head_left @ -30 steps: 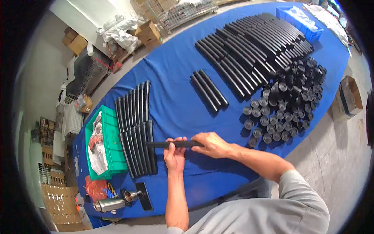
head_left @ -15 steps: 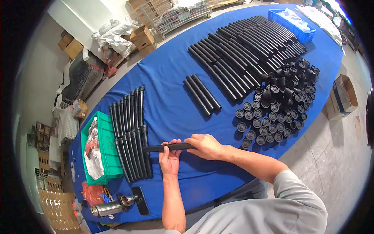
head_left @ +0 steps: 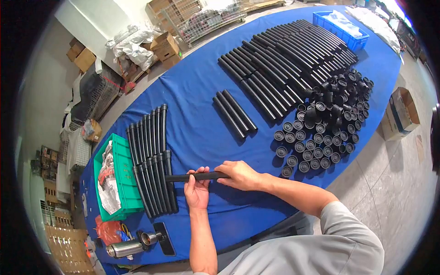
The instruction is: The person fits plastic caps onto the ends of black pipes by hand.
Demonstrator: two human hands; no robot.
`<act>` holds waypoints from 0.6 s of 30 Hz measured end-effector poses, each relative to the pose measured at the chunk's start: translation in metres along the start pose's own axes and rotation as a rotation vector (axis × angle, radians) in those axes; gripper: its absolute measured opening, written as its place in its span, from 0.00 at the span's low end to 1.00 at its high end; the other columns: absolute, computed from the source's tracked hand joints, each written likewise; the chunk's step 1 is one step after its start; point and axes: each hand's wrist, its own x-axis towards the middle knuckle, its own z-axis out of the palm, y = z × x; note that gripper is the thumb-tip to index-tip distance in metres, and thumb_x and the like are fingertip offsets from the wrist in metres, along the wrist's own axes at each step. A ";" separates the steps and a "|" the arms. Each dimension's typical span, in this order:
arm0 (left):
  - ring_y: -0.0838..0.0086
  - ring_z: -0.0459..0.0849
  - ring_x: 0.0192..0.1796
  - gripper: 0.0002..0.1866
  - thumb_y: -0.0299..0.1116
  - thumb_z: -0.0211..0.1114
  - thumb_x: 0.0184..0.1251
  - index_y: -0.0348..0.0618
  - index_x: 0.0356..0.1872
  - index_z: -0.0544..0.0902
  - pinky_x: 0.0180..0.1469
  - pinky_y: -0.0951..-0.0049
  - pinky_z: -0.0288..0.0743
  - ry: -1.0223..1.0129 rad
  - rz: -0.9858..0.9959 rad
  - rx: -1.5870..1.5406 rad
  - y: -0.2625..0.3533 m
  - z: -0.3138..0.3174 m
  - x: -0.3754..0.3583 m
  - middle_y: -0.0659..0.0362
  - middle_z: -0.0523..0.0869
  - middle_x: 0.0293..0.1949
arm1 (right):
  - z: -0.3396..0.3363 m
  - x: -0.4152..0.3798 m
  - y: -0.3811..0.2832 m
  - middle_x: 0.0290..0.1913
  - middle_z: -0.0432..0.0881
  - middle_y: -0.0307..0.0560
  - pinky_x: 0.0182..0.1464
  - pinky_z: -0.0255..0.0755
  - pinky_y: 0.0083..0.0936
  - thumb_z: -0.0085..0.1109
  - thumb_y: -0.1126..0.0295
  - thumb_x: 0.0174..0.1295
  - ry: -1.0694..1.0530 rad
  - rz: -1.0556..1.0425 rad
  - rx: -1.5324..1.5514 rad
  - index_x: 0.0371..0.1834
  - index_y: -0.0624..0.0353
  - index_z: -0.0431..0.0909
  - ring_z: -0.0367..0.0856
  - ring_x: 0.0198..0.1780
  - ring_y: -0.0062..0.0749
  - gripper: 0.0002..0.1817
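Observation:
A black tube [head_left: 183, 177] lies roughly level across both hands above the blue cloth. My left hand [head_left: 197, 191] is palm up under its middle, with thumb and fingers closed around it. My right hand [head_left: 242, 175] wraps the tube's right end from above; whether a cap sits there is hidden by the fingers. The tube's left end overlaps the rows of capped black tubes [head_left: 153, 183] at the left. Three bare tubes [head_left: 233, 113] lie apart beyond my hands. Loose round black caps [head_left: 315, 152] are heaped to the right of them.
A large bank of black tubes [head_left: 279, 59] covers the table's far side, near a blue bin [head_left: 362, 42]. At the left stand a green crate [head_left: 130, 183], a steel flask [head_left: 126, 248] and a phone-like black slab [head_left: 165, 238]. An open carton [head_left: 403, 114] sits on the floor at right.
The view has shifted slightly. Both hands keep their hold on the tube, and its position between them looks nearly the same.

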 end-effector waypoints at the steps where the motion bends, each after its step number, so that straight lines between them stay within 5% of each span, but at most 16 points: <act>1: 0.48 0.83 0.64 0.10 0.32 0.59 0.81 0.43 0.56 0.80 0.65 0.51 0.83 0.010 -0.003 0.005 0.000 0.000 0.001 0.43 0.86 0.56 | 0.005 -0.001 0.002 0.40 0.85 0.59 0.43 0.80 0.41 0.69 0.60 0.64 0.122 -0.113 -0.107 0.58 0.63 0.80 0.88 0.42 0.48 0.24; 5: 0.48 0.83 0.65 0.10 0.33 0.60 0.79 0.45 0.56 0.80 0.67 0.49 0.79 -0.003 -0.014 -0.022 0.000 0.000 0.000 0.43 0.87 0.56 | -0.002 0.000 0.003 0.41 0.86 0.63 0.48 0.79 0.47 0.67 0.57 0.65 -0.002 0.042 0.204 0.50 0.64 0.83 0.86 0.45 0.57 0.21; 9: 0.48 0.81 0.67 0.12 0.36 0.59 0.81 0.44 0.56 0.81 0.69 0.48 0.77 0.013 -0.003 0.069 -0.001 0.004 -0.001 0.43 0.85 0.59 | 0.002 0.000 0.003 0.44 0.84 0.58 0.49 0.79 0.47 0.70 0.65 0.63 0.108 -0.046 -0.019 0.53 0.62 0.82 0.84 0.48 0.56 0.18; 11: 0.48 0.82 0.66 0.09 0.35 0.59 0.80 0.45 0.54 0.81 0.65 0.49 0.81 0.045 -0.004 0.046 -0.001 0.004 -0.001 0.43 0.86 0.58 | 0.004 0.000 0.002 0.41 0.86 0.57 0.44 0.80 0.39 0.72 0.66 0.63 0.168 -0.051 -0.001 0.55 0.61 0.83 0.87 0.42 0.49 0.19; 13: 0.48 0.82 0.66 0.09 0.34 0.59 0.81 0.45 0.54 0.81 0.64 0.50 0.81 0.018 -0.006 0.002 -0.002 0.001 -0.002 0.43 0.86 0.58 | -0.010 0.003 -0.005 0.36 0.87 0.56 0.41 0.80 0.36 0.73 0.66 0.62 0.038 0.057 0.215 0.53 0.63 0.84 0.88 0.39 0.44 0.18; 14: 0.48 0.82 0.66 0.10 0.34 0.59 0.81 0.45 0.54 0.81 0.66 0.49 0.80 0.006 -0.006 0.016 -0.001 0.003 -0.001 0.43 0.86 0.58 | -0.030 0.007 -0.026 0.34 0.87 0.55 0.40 0.79 0.34 0.74 0.67 0.61 -0.144 0.439 0.450 0.51 0.64 0.85 0.88 0.37 0.41 0.18; 17: 0.49 0.81 0.67 0.09 0.35 0.60 0.80 0.46 0.53 0.82 0.68 0.50 0.80 0.014 -0.005 0.028 -0.002 0.005 0.001 0.44 0.86 0.59 | 0.000 0.003 0.003 0.34 0.85 0.55 0.35 0.78 0.36 0.72 0.66 0.62 0.242 -0.131 0.006 0.50 0.65 0.84 0.86 0.31 0.43 0.17; 18: 0.50 0.81 0.67 0.09 0.35 0.60 0.80 0.46 0.53 0.82 0.67 0.51 0.80 0.011 -0.004 0.019 -0.001 0.004 0.002 0.44 0.86 0.59 | 0.001 0.004 0.002 0.35 0.84 0.55 0.36 0.78 0.37 0.72 0.67 0.62 0.230 -0.109 0.040 0.50 0.65 0.83 0.85 0.32 0.44 0.17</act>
